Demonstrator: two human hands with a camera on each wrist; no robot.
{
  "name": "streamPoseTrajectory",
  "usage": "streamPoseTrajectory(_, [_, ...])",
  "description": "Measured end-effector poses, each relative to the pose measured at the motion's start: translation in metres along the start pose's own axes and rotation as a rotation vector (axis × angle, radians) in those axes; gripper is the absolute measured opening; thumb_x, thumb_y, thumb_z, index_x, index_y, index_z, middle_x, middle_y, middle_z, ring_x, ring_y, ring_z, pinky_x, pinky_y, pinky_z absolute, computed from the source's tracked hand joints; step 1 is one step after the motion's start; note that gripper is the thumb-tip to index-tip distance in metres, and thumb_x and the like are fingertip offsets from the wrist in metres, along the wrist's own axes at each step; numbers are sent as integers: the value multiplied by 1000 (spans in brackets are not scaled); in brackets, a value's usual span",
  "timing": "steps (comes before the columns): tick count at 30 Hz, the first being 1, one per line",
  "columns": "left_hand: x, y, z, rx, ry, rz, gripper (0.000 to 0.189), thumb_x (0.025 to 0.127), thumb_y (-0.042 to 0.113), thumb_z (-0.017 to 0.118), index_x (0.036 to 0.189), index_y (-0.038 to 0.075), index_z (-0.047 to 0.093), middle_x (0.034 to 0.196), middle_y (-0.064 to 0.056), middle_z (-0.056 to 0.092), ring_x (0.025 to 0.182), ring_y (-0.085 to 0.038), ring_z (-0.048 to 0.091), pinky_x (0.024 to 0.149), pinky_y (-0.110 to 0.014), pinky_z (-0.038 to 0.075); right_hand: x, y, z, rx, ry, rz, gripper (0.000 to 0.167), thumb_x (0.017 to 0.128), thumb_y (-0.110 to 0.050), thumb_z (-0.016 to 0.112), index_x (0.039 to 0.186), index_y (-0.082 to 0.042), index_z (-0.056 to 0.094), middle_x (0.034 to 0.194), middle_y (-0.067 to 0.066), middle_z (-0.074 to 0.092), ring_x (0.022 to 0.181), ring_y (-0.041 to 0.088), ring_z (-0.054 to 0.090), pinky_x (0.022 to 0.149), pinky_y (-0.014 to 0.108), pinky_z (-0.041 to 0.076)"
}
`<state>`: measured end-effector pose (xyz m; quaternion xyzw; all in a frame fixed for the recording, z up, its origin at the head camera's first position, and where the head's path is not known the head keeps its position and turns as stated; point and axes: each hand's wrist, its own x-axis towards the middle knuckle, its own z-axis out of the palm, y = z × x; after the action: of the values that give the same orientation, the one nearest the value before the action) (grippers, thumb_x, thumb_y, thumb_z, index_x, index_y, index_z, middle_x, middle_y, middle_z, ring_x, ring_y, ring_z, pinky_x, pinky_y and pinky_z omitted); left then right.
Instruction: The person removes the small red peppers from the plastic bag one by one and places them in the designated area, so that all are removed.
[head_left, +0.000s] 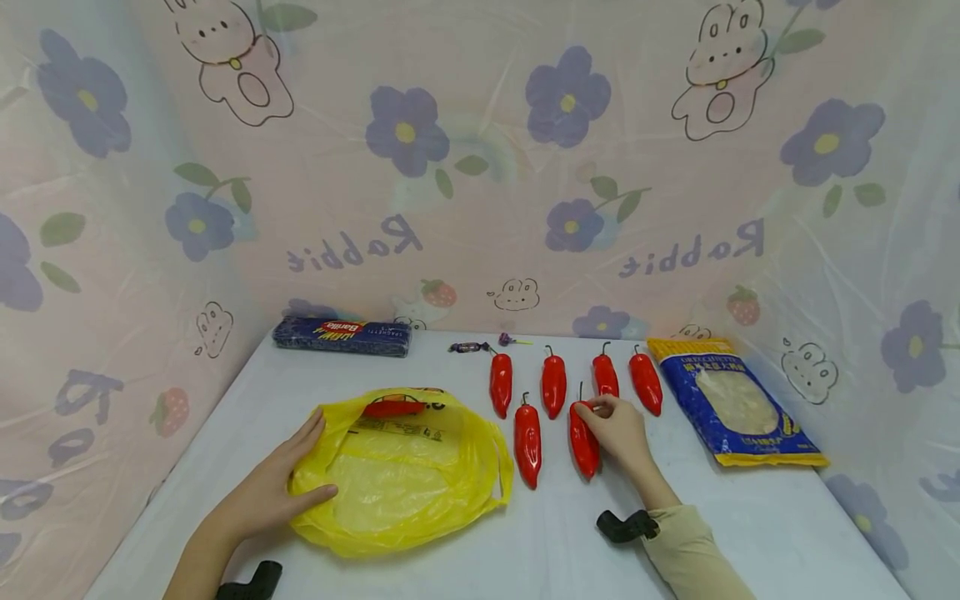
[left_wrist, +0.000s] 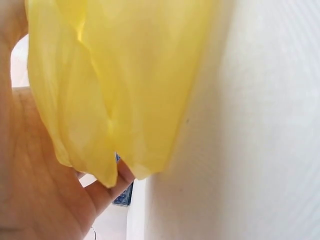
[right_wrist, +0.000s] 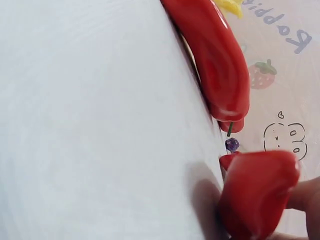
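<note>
My left hand (head_left: 273, 479) rests against the left side of a crumpled yellow plastic bag (head_left: 405, 533), its fingers extended along the edge and the thumb lying over the rim. The bag's mouth gapes upward. In the left wrist view, yellow plastic (left_wrist: 145, 90) hangs in front of the palm (left_wrist: 45, 190). With thumb and fingers, my right hand (head_left: 622, 433) pinches a red pepper (head_left: 582, 446) near its stem end. That pepper (right_wrist: 260, 195) shows close up in the right wrist view. Another red pepper (head_left: 528, 446) lies between it and the bag.
Behind are several more red peppers (head_left: 553, 383) in a row. Wrapped sweets (head_left: 468, 347) and a lollipop (head_left: 506, 339) lie at the back edge. A dark blue Barilla spaghetti pack (head_left: 341, 336) sits back left, a blue and yellow pasta bag (head_left: 735, 404) on the right. Patterned curtains surround the table.
</note>
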<state>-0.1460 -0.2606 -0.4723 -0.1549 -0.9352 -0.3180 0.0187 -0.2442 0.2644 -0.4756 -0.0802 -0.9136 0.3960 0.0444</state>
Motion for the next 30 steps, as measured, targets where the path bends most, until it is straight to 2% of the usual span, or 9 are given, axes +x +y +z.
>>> streamPoseTrajectory(11, [0,1,0,6,7,8,99,92,48,79,165,-1,32,174,-22,22,152,-57,30,116,-76,32,-3,-1,1,-37,-5,6,48,100,-38,72,126,2,69,112,22,70,91,30,65,71,33,64])
streamPoseTrajectory(17, [-1,1,0,5,3,7,99,93,48,79,165,-1,32,174,-22,22,152,-57,30,116,-77,31,-6,-5,-2,-55,-12,26,52,99,-40,73,130,1,66,114,23,69,93,31,64,69,32,63])
streamPoseTrajectory(22, [-1,2,-1,-3,0,8,100,92,48,79,165,0,30,175,-21,21,153,-56,29,117,-77,31,-8,-4,-5,-70,-13,11,51,99,-40,73,130,0,66,112,22,69,92,30,64,68,31,61])
streamPoseTrajectory(30, [-1,0,0,4,4,12,100,92,48,79,165,-1,31,175,-20,21,153,-56,29,117,-75,31,-9,-2,-7,-78,-15,-22,50,97,-37,76,128,1,66,112,23,70,95,33,66,72,37,64])
